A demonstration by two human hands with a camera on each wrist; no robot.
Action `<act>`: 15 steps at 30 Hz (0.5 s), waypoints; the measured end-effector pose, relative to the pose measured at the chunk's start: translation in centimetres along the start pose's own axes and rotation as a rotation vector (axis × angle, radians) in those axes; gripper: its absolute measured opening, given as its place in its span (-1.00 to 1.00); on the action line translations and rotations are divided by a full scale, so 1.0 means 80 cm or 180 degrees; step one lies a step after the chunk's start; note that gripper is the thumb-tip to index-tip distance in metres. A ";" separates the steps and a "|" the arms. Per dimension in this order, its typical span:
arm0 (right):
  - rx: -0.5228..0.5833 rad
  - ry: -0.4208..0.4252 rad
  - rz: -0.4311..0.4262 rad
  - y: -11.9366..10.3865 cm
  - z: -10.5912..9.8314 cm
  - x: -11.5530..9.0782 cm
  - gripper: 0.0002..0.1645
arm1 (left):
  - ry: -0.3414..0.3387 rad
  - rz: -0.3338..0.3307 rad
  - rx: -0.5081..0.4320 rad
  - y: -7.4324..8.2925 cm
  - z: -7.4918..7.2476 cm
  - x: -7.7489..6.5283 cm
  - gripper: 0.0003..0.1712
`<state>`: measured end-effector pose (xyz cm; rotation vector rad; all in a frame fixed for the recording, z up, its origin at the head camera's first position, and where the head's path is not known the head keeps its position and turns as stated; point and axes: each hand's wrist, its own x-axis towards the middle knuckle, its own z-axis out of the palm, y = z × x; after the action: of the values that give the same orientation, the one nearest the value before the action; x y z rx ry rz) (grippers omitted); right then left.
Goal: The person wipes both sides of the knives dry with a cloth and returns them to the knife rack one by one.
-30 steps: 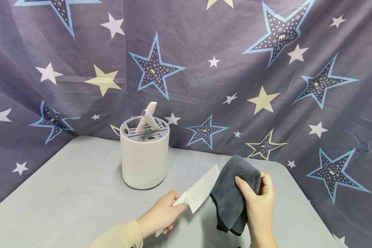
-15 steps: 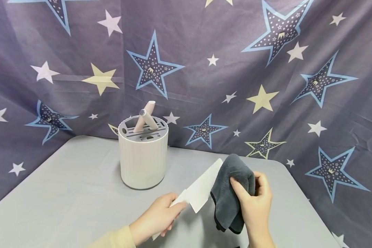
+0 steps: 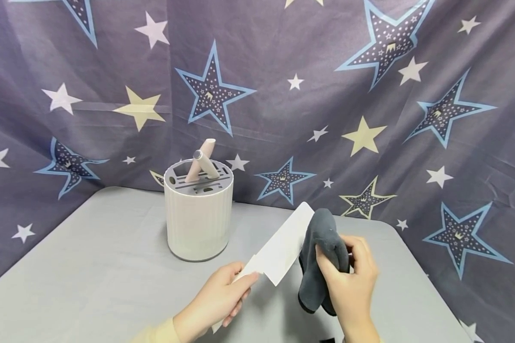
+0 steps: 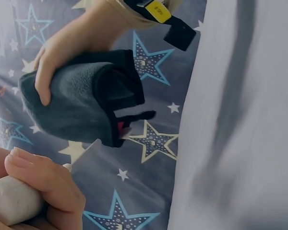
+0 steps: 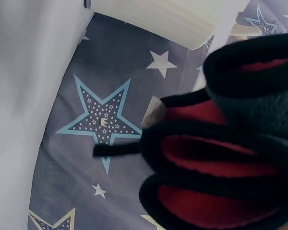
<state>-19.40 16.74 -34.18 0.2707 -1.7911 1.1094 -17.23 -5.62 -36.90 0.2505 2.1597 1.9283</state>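
Gripping a white, broad-bladed knife (image 3: 272,261) by its handle (image 3: 250,267) in L hand (image 3: 218,295) now, & pinching a folded dark-grey plush cloth (image 3: 312,283) in R hand (image 3: 354,288), just beside the blade (image 3: 289,240), can't tell if touching, over a pale-grey table (image 3: 107,267), w/ ribbed white cylindrical holder (image 3: 199,224) & star-print purple-grey fabric (image 3: 274,119) behind.

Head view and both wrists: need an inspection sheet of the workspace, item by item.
Surface: smooth light-grey tabletop, bearing an upright white ribbed cylindrical holder; two pale rounded handles lean from its slotted top.
Job's things: white broad-bladed knife, held above the tabletop; folded dark-grey plush cloth with red lining, right by the blade, contact unclear.
Clutter: nothing seen.
Hands: left hand grips the knife's handle; right hand holds the cloth; black yellow-labelled device at the right wrist.
Cables: nothing seen.
Surroundings: purple-grey star-printed fabric backdrop.
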 end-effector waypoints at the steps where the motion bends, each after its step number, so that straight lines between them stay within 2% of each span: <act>1: 0.0012 -0.0002 -0.0058 0.001 0.002 0.000 -0.68 | -0.0001 0.0019 0.0002 0.001 0.000 -0.001 -0.66; 5: -0.0044 -0.0003 -0.0431 0.002 0.013 -0.002 -0.65 | 0.0004 0.0108 0.0035 0.006 0.002 -0.004 -0.65; 10: -0.0327 -0.0191 -0.0958 -0.002 0.028 -0.008 -0.60 | -0.0019 0.0200 0.0110 0.010 0.003 -0.008 -0.65; 15: -0.0510 -0.0338 -0.1183 -0.004 0.036 -0.016 -0.55 | -0.0061 0.0246 0.0173 0.010 0.003 -0.009 -0.70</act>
<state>-20.33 13.98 -35.32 0.5489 -1.8180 0.6968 -16.49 -5.46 -36.07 0.3657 2.2232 1.9013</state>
